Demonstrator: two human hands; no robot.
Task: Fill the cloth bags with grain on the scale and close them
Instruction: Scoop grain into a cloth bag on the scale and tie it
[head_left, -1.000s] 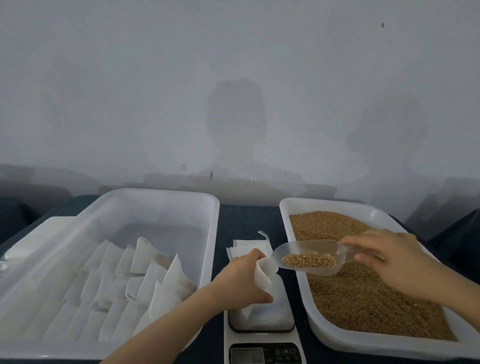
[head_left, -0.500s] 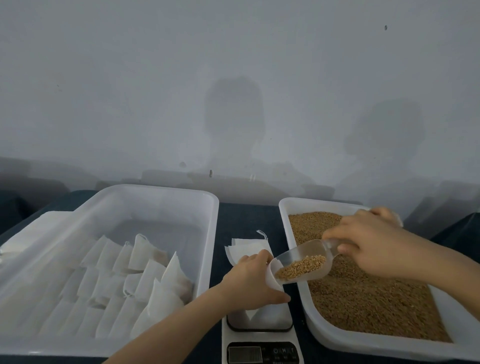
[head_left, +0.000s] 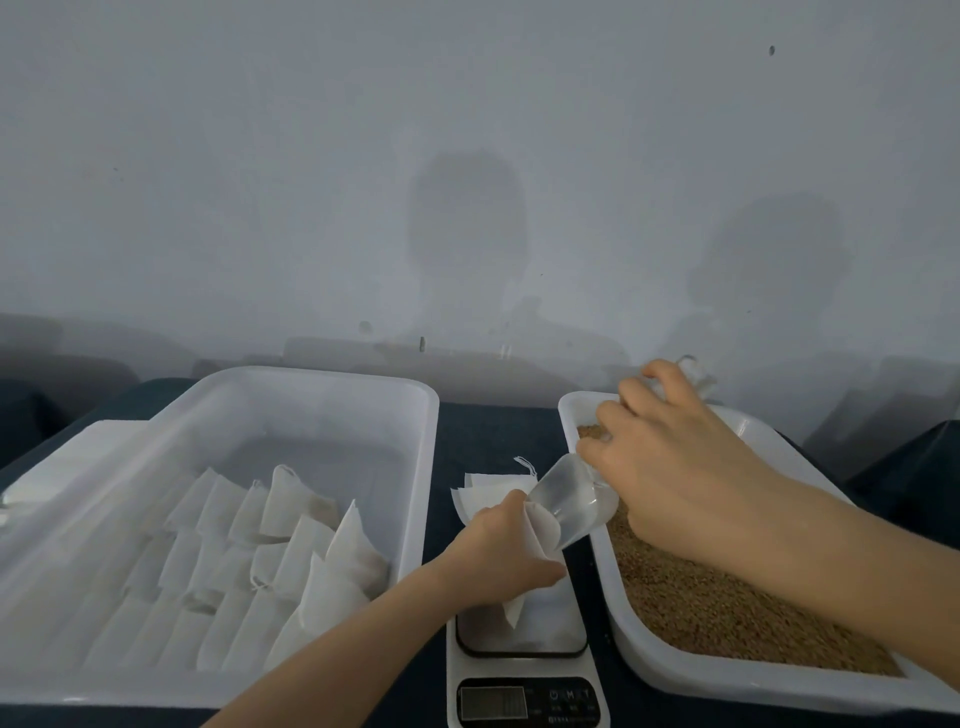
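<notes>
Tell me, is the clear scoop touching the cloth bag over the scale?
Touching. The head view shows the scoop tipped with its mouth inside the bag opening, the cloth lapping its rim.

A plain grey-white wall (head_left: 311, 156) fills the background, soft shadows (head_left: 467, 218) falling across it, above a dark blue tabletop (head_left: 493, 431).

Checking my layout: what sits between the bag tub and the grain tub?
Head view: the scale, the cloth bag the left hand holds on it, the tipped scoop, and flat spare bags behind.
</notes>
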